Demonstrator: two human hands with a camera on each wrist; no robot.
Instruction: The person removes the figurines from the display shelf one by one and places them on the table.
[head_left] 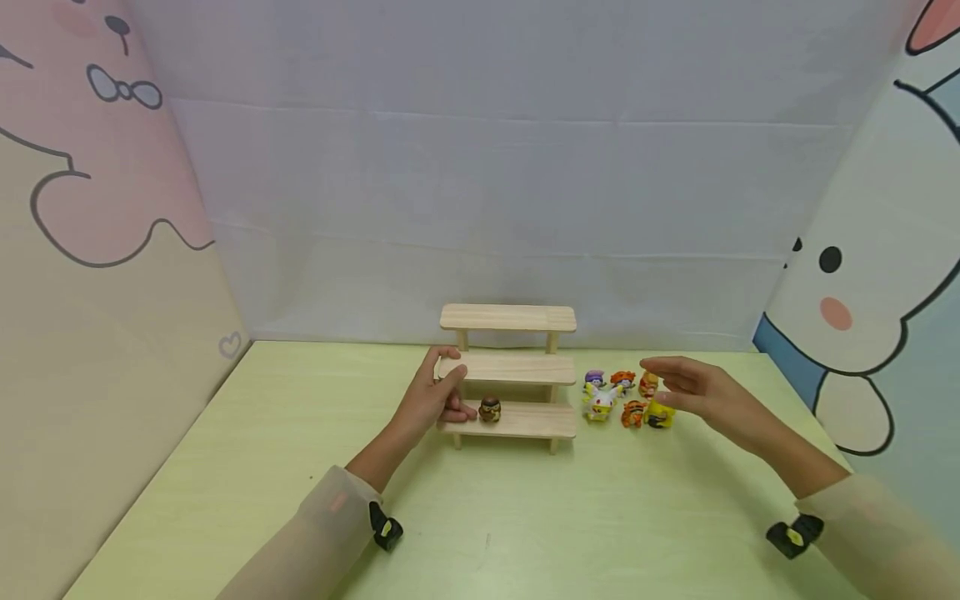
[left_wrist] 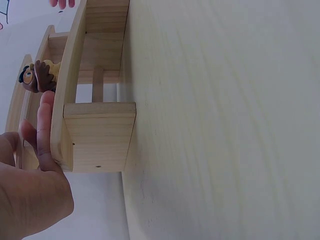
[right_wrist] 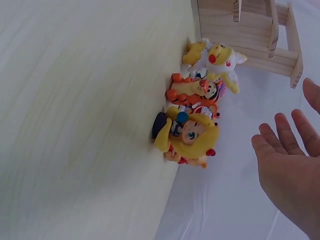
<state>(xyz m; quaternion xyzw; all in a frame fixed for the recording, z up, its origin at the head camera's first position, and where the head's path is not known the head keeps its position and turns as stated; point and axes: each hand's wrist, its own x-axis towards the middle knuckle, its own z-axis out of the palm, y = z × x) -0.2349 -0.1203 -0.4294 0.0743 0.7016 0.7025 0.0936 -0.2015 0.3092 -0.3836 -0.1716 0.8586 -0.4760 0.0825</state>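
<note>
At the left end of a three-step wooden display shelf (head_left: 517, 423) is my left hand (head_left: 435, 392). Its thumb lies over the end of the middle step, and its lower fingers stretch straight along the bottom step. Just past those fingertips an owl figurine (head_left: 490, 409) stands upright on the bottom step; the left wrist view shows its brown wings (left_wrist: 46, 75). My right hand (head_left: 697, 387) hovers, fingers extended and holding nothing, beside a group of small figurines. Among them are a yellow-haired doll figurine (right_wrist: 192, 132), an orange striped tiger figurine (right_wrist: 187, 90) and a white-and-yellow eared figurine (head_left: 600, 403).
The figurines stand close together on the pale green table (head_left: 480, 517), right of the shelf. Partly hidden behind the front ones are a purple-topped figurine (head_left: 594, 379) and an orange one (head_left: 622, 380). A white cloth backdrop (head_left: 487, 183) rises behind the shelf.
</note>
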